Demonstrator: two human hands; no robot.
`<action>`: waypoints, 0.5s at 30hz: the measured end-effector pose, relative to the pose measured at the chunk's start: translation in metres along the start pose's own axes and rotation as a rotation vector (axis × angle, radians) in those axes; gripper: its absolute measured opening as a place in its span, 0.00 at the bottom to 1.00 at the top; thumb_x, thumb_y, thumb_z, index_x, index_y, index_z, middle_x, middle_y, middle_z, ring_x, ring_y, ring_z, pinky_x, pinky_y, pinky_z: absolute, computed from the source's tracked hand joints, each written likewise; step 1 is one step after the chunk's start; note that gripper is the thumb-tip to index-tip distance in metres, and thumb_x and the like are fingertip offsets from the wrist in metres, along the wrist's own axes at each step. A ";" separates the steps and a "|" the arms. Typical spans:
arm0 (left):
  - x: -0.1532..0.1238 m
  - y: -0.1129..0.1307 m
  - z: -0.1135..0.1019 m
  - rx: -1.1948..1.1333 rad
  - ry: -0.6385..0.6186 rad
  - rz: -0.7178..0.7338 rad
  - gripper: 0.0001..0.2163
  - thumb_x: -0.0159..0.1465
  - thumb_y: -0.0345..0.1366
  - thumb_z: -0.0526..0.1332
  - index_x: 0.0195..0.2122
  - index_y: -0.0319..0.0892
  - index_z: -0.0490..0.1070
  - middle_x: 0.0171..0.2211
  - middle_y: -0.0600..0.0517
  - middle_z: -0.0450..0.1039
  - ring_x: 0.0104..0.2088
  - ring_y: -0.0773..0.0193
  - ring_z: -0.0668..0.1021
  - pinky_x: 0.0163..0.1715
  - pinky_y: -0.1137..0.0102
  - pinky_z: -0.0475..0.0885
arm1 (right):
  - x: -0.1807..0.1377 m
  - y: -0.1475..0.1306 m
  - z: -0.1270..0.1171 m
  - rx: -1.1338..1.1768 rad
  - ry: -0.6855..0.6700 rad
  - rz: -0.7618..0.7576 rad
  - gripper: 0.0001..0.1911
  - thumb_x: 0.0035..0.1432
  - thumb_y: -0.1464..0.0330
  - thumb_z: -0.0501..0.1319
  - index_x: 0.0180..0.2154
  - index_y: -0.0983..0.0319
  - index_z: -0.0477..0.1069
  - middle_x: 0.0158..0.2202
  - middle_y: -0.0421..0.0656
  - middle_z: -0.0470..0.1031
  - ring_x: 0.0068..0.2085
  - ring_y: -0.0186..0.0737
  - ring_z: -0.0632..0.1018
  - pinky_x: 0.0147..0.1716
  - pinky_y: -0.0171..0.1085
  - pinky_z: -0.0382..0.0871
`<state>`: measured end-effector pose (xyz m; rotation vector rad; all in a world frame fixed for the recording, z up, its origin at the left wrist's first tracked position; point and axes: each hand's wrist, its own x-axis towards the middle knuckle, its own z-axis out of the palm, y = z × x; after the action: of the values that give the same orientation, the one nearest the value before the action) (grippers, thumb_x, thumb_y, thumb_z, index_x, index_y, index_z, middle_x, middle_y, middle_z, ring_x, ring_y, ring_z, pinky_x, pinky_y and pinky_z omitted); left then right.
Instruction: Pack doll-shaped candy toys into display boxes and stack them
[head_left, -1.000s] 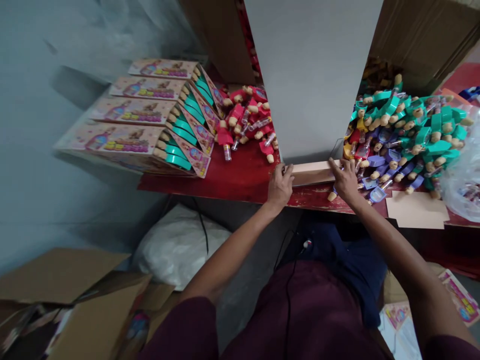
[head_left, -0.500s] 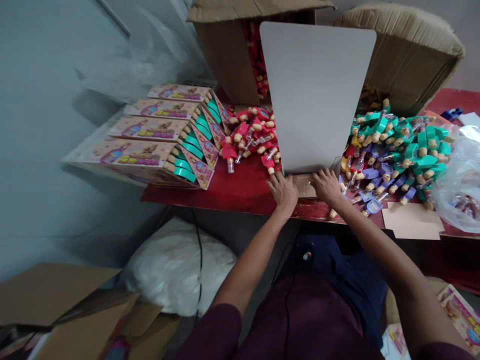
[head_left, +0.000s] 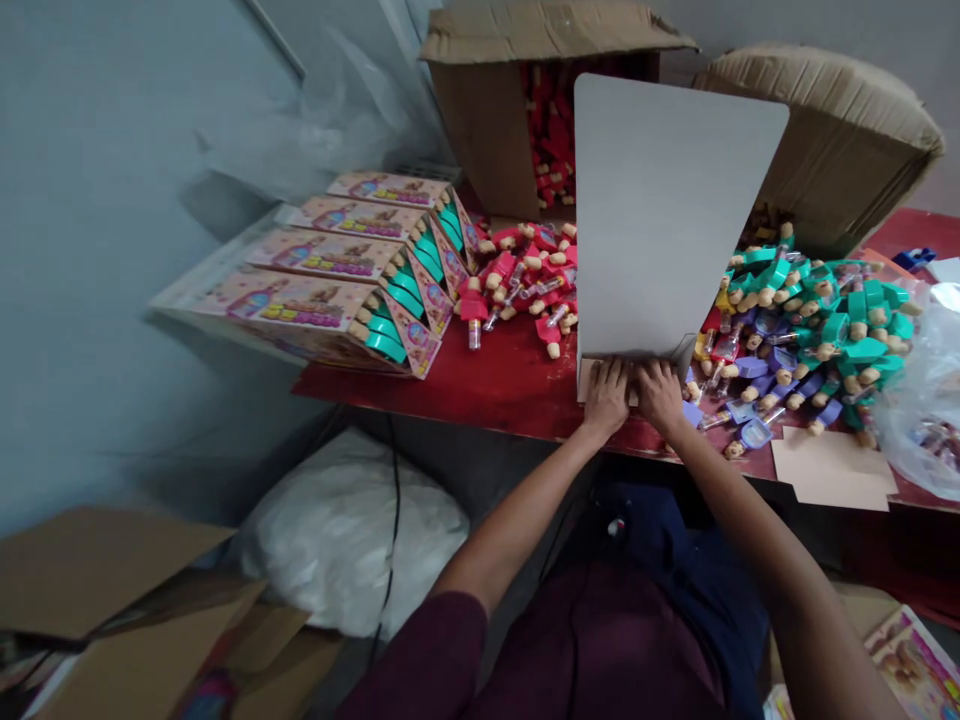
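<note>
A tall cardboard display box [head_left: 667, 210] stands at the table's front edge, its plain grey back panel upright and its low brown base towards me. My left hand [head_left: 606, 400] lies on the base with fingers stretched forward over the cardboard. Close beside it, my right hand [head_left: 660, 398] presses on the same base, fingers also reaching forward. The fingertips are partly hidden at the foot of the panel. Purple toy-like pieces with tan knobs and clear tubes [head_left: 752, 433] lie just right of my right hand.
Printed boxes filled with green pieces [head_left: 307, 305] stand in a row at left. Loose red pieces [head_left: 517, 275] and green pieces [head_left: 862, 330] flank the panel. Behind are cartons [head_left: 480, 130]. Flat cardboard sheets [head_left: 832, 470] and a plastic bag [head_left: 926, 380] lie at right.
My hands have come closer together on the base, the left one moving inward from its left corner. The view has shifted slightly.
</note>
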<state>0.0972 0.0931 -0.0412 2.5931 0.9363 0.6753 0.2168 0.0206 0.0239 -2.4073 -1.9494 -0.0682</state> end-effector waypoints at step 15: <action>-0.025 -0.006 -0.011 0.075 -0.211 0.062 0.28 0.74 0.39 0.48 0.75 0.40 0.52 0.75 0.42 0.50 0.76 0.46 0.50 0.73 0.37 0.39 | -0.019 -0.015 0.032 0.033 -0.061 0.098 0.31 0.69 0.70 0.51 0.72 0.63 0.59 0.70 0.59 0.60 0.70 0.62 0.58 0.67 0.60 0.54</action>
<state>0.0710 0.0823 -0.0426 2.7033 0.8332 0.3772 0.1979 0.0070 -0.0088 -2.5076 -1.8380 0.0411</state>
